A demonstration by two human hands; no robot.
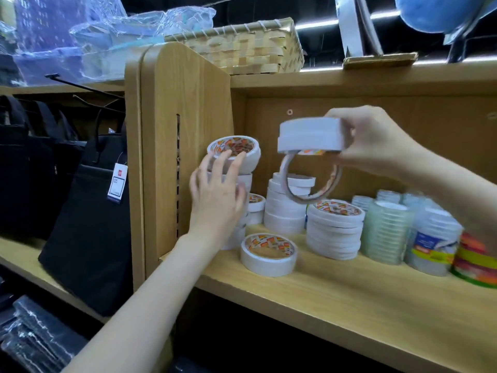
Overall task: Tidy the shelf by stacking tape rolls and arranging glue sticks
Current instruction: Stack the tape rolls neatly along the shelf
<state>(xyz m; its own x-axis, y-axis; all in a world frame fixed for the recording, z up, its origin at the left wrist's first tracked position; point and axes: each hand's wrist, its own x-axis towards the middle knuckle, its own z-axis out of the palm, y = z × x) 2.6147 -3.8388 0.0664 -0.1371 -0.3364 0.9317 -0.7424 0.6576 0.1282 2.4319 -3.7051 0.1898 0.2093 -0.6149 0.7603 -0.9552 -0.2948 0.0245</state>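
Holding white tape rolls (pixel 310 137) in right hand (pixel 376 141) above shelf (pixel 349 305).

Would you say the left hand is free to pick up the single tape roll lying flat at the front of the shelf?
Probably yes. The left hand rests with straight fingers against the tall stack and holds nothing, and the single roll lies just below it at the shelf front with nothing over it.

printed tag (pixel 117 183) on black bag (pixel 88 232), colourful tape roll (pixel 268 254) labels, all too blurred to read
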